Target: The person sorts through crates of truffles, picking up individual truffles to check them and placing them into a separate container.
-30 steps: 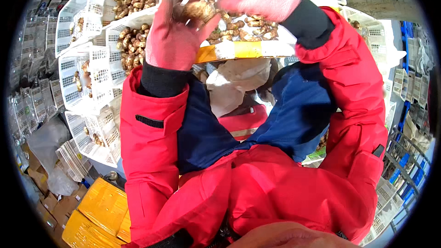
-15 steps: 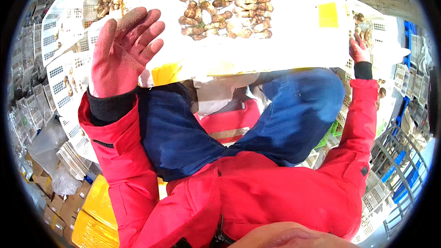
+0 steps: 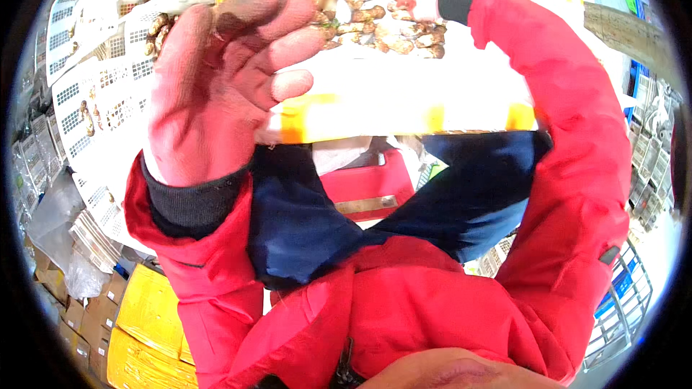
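Red jacket [image 3: 432, 281]: takes up most of the lower view, black cuffs, sleeves reaching up to the table.
White table [image 3: 404, 86]: bright as anything, yellow tape along the near edge, sitting right over the knees.
White crates [image 3: 94, 101]: mesh-sided, lined up off the table's left edge, a few mushroom bits inside.
Navy trousers [image 3: 483, 194]: knees spread, tucked under the near edge.
Yellow-wrapped boxes [image 3: 148, 317]: down on the lower left, shiny wrap.
Mushrooms [image 3: 369, 14]: brown and pale, in rough rows set back from the table's near edge, bare white in front.
Left hand [image 3: 231, 79]: pink glove, palm up, fingers wide and a bit curled, hovering over the near left corner.
Right hand [image 3: 419, 0]: in among the mushrooms, right side of the rows; can't tell if it's pinching one, too washed out.
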Motion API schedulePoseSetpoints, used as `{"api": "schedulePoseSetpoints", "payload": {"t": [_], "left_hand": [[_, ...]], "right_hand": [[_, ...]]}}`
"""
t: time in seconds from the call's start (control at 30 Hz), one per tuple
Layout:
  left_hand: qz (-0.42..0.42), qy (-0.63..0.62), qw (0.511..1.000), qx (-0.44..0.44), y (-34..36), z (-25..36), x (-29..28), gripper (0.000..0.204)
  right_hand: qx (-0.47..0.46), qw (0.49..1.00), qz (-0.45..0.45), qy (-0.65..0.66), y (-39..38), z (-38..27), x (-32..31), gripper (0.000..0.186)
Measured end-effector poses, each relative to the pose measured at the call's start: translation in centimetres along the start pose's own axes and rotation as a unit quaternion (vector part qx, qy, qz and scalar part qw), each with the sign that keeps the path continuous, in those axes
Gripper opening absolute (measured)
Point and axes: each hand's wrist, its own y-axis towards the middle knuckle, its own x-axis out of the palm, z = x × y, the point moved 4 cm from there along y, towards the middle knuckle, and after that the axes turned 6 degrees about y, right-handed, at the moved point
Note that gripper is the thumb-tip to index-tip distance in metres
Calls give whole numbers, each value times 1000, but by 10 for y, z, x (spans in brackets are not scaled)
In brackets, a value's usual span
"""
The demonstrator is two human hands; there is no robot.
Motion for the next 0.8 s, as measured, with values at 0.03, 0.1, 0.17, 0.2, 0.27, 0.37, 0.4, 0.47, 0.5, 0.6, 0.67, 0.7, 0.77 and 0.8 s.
{"api": "schedulePoseSetpoints", "payload": {"t": [0.03,0.1,0.17,0.2,0.27,0.37,0.4,0.47,0.5,0.6,0.67,0.7,0.77,0.8], "left_hand": [[13,0,1000,0,-7,3,-3,47],[41,2,999,-29,-9,6,-10,47],[-18,14,1000,-12,-12,15,-10,47],[-29,14,999,-1,-12,11,-13,47],[-16,-21,998,52,-19,10,-12,45],[-25,-12,998,56,-20,18,-18,44],[-33,13,999,40,-21,18,-19,44],[-30,5,998,48,-20,12,-21,43],[-24,-25,997,71,-18,8,-21,43],[-56,-42,995,77,-13,10,-25,42],[-15,-34,996,82,-21,4,-36,42],[-3,-34,997,72,-21,4,-35,42],[20,-32,998,49,-20,4,-33,42],[31,-31,998,39,-19,6,-30,42]], "right_hand": [[-5,991,-113,-72,4,-23,12,43],[-58,978,-147,-136,2,-16,68,30],[-80,960,-172,-205,3,-4,120,19],[-62,960,-186,-200,3,1,136,18],[-117,951,-98,-270,-2,-14,125,17],[-80,985,-43,-145,-8,-5,131,20],[-75,991,-15,-109,-10,-5,131,20],[-47,989,-32,-138,-6,-3,136,21],[-21,984,-48,-170,-5,-7,133,20],[-7,960,-123,-253,12,6,148,19],[1,971,-95,-219,7,2,137,13],[3,971,-94,-220,6,0,134,13],[-91,944,-70,-310,11,-16,131,8],[-50,958,-118,-257,15,-18,130,9]]}}
